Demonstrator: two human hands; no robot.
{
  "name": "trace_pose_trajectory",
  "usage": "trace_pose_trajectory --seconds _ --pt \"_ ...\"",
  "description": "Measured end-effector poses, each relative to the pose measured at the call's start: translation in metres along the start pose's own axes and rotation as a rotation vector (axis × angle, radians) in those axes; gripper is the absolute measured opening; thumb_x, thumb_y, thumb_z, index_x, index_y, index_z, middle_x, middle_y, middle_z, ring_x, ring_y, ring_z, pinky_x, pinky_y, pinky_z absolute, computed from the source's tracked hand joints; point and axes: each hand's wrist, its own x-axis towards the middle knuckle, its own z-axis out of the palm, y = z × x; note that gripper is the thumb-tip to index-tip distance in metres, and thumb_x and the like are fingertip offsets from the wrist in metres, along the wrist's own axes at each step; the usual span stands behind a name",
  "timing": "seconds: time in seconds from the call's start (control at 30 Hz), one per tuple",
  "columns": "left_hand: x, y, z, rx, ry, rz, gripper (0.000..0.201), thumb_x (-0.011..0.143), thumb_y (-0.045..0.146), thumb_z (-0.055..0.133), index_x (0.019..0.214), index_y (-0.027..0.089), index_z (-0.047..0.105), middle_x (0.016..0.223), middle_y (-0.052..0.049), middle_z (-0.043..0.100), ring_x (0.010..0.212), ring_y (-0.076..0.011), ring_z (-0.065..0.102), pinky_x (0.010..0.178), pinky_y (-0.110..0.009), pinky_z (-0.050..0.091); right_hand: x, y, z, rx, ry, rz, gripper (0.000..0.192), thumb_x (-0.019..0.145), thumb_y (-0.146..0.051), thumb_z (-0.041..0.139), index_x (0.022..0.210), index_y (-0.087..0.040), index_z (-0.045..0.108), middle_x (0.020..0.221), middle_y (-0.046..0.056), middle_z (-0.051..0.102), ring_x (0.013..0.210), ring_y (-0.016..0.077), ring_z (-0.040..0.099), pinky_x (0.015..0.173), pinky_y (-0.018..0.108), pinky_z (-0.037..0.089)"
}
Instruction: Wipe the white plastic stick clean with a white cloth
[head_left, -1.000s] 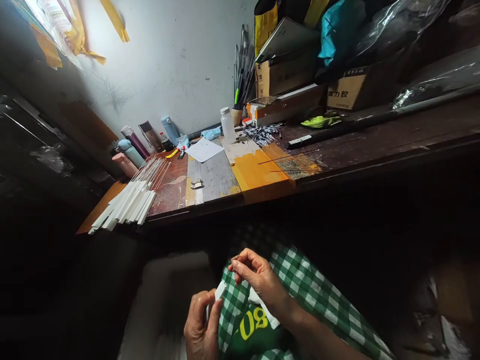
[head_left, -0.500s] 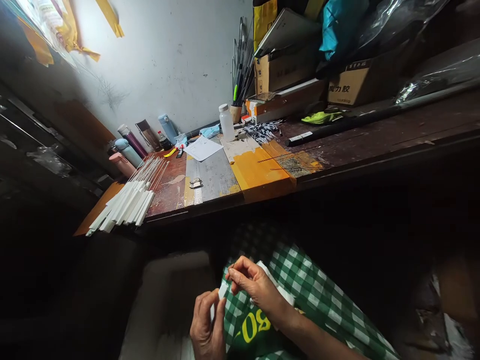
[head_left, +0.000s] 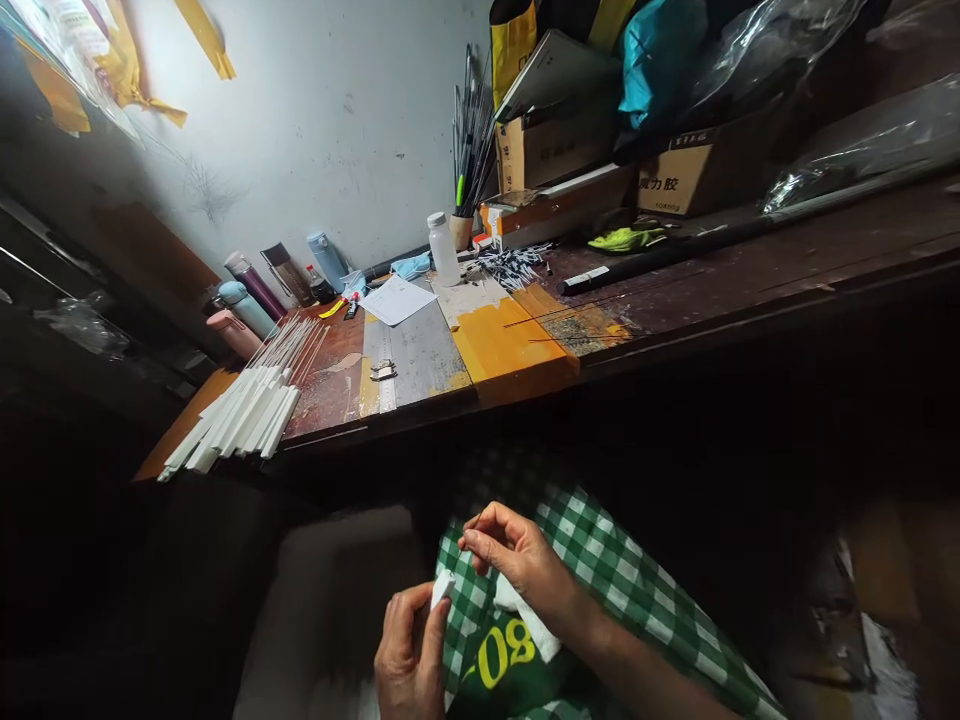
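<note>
Low down, the left hand [head_left: 409, 655] pinches a white strip [head_left: 441, 588], just below the right hand's [head_left: 517, 560] closed fingertips.

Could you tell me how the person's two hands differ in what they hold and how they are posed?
The left hand grips a white strip upright; the right hand pinches something too thin to make out. The left hand sits lower, nearer the camera; the right hand is higher. Both are bare, over the green checked cloth.
</note>
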Motion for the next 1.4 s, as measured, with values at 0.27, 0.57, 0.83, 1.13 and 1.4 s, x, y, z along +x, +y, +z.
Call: trace_pose_trajectory --seconds 0.27,0.57,0.83,1.13,1.4 --pt "-0.005 0.000 0.003 -0.084 0.121 0.158 0.012 0.080 0.030 0.067 0.091 0.024 0.070 0.091 -0.004 0.064 0.086 -0.0177 0.060 0.078 -0.024 0.048 -0.004 0.005 0.006 0.024 -0.056 0.032 0.029 0.079 -0.045 0.070 0.077 -0.018 0.058 0.071 -0.001 0.067 0.058 0.0115 0.058 0.063 0.027 0.047" --pt "-0.001 0.009 0.006 -0.084 -0.002 -0.068 0.025 0.083 0.042 0.060 0.094 0.022 0.069 0.092 -0.004 0.069 0.086 -0.0185 0.062 0.079 -0.024 0.047 0.001 0.012 0.005 0.087 -0.097 0.071 0.027 0.078 -0.041 0.072 0.087 -0.018 0.061 0.080 0.000 0.067 0.067 0.0130 0.060 0.063 0.026 0.049" --pt "0.002 0.012 0.007 -0.084 -0.060 -0.175 0.047 0.080 0.058 0.056 0.096 0.017 0.069 0.082 -0.005 0.071 0.072 -0.0183 0.065 0.065 -0.022 0.051 0.007 0.001 -0.007 0.110 -0.115 0.030 0.025 0.079 -0.040 0.071 0.086 -0.018 0.063 0.083 0.001 0.068 0.069 0.0131 0.060 0.068 0.027 0.049" --pt "0.005 0.014 0.013 -0.049 -0.051 -0.083 0.041 0.081 0.055 0.057 0.093 0.018 0.070 0.085 -0.006 0.071 0.076 -0.0189 0.066 0.068 -0.023 0.051 0.005 0.003 -0.009 0.095 -0.003 -0.009 0.028 0.077 -0.042 0.072 0.080 -0.017 0.060 0.075 -0.001 0.066 0.059 0.0111 0.057 0.059 0.026 0.048" --pt "0.004 0.007 0.020 -0.020 0.053 0.285 0.017 0.083 0.029 0.064 0.099 0.022 0.068 0.095 -0.005 0.067 0.088 -0.0186 0.063 0.079 -0.028 0.049 0.001 0.000 -0.013 0.076 0.151 -0.025 0.027 0.078 -0.042 0.069 0.075 -0.019 0.056 0.071 -0.003 0.063 0.055 0.0108 0.055 0.058 0.026 0.046"
